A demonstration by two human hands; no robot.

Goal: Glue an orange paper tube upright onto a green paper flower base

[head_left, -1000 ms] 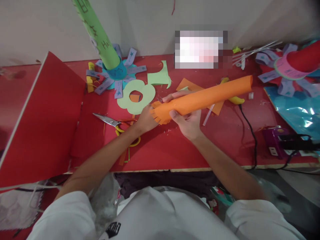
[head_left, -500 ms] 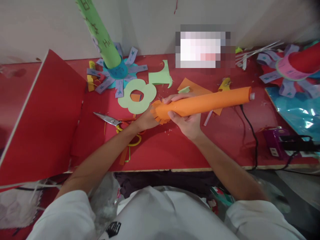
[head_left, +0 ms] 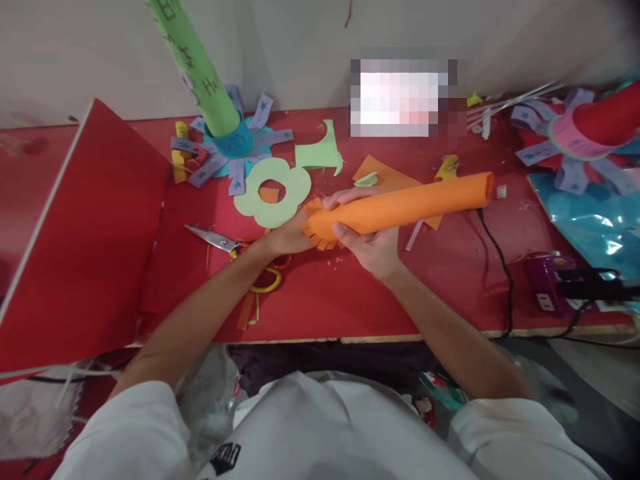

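Note:
A rolled orange paper tube (head_left: 415, 203) lies slantwise above the table, its left end cut into a fringe of small bent-out tabs. My right hand (head_left: 375, 250) is closed round the tube near that fringe, thumb on the near side and fingertips showing along the far side. Behind the fringed tabs, my left hand (head_left: 290, 235) meets the tube's end; its fingers are hidden there. Scissors (head_left: 215, 240) with red and yellow handles lie open beneath and beside my left forearm. A pale green paper flower ring (head_left: 253, 208) rests just beyond my left hand.
Green paper scrap (head_left: 320, 153) and orange paper (head_left: 380, 172) lie behind the tube. A green paper tube (head_left: 210, 87) stands on a blue base at the back left. A red panel (head_left: 90, 233) rises at left; a purple box (head_left: 545, 283) with a black cord sits right.
The orange tube has shifted slightly left, and its right end now shows open, apart from the small whitish piece on the table. Both hands keep nearly the same place.

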